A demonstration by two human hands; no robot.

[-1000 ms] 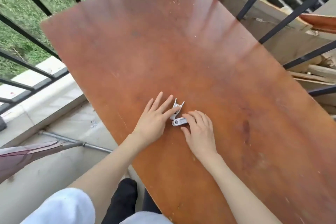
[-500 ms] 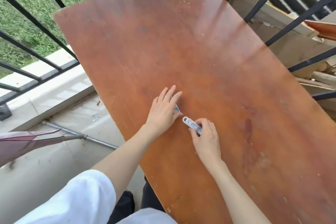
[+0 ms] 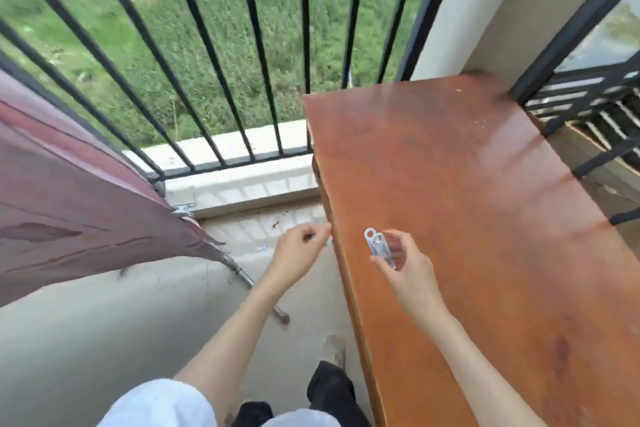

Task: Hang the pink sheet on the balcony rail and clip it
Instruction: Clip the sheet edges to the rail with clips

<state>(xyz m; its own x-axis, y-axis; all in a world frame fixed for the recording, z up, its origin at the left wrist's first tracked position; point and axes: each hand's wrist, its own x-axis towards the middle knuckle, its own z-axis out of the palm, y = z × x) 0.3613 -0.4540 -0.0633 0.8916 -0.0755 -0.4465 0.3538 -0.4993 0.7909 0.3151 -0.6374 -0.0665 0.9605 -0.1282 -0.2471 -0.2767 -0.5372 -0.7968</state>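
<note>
Head view. Your right hand [image 3: 407, 267] pinches a white plastic clip [image 3: 378, 248] between thumb and fingers, held above the near-left part of the brown table [image 3: 485, 218], not touching the top. The clip looks small, light and rigid, with two round finger holes at its upper end; smooth plastic, so expect it to slip if you take it by the tips. Squeeze at the hole end to open the mouth.

Your left hand [image 3: 299, 246] is off the table edge, over the floor, fingers curled in a pinch. Something small and pale shows at the fingertips, but motion blur hides what it is; likely a second clip, a judgement only.

The pink sheet [image 3: 69, 211] hangs at far left, draped from the direction of the balcony rail [image 3: 242, 45] and spreading down toward a metal pole [image 3: 242, 274] on the floor. It reads as thin, soft cloth with creases and a loose lower edge; it should bunch easily, so gather a fold where it crosses the rail before clipping. The rail bars are dark, round, hard metal. The table top is glossy, scuffed wood veneer.
</note>
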